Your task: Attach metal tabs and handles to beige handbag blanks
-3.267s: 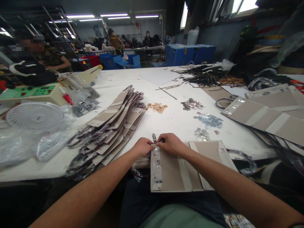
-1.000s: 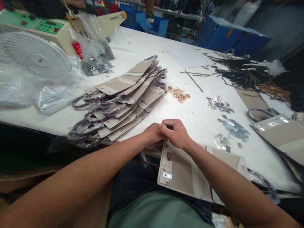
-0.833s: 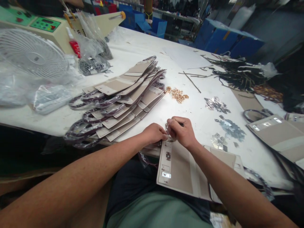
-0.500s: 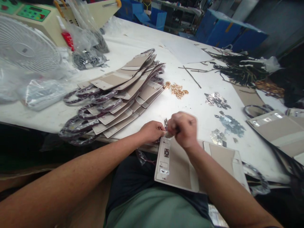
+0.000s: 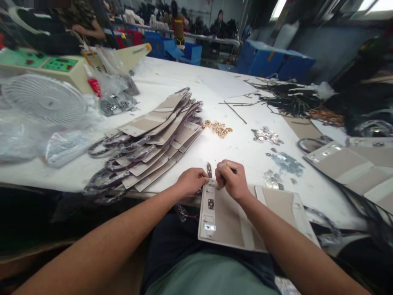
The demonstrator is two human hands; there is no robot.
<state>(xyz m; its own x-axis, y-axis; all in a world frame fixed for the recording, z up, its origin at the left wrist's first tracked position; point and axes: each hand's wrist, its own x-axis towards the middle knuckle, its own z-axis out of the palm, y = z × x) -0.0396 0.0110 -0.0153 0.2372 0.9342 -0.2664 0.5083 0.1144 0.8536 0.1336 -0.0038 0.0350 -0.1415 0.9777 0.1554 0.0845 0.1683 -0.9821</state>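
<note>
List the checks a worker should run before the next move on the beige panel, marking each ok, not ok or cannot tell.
1. Left hand grips the panel at its top corner: ok.
2. Right hand pinches at the base of the clasp: ok.
3. Clasp stands upright between the hands: ok.
4. Clasp seated fully in the panel: cannot tell, fingers hide the joint.
5. Panel supported, top edge on the table, the rest over the lap: ok.
6. Loose metal parts lie close by the right hand, the stack apart on the left: ok.

Bag workshop: stacked bag panels (image 5: 159, 139), worktable (image 5: 172, 78).
</note>
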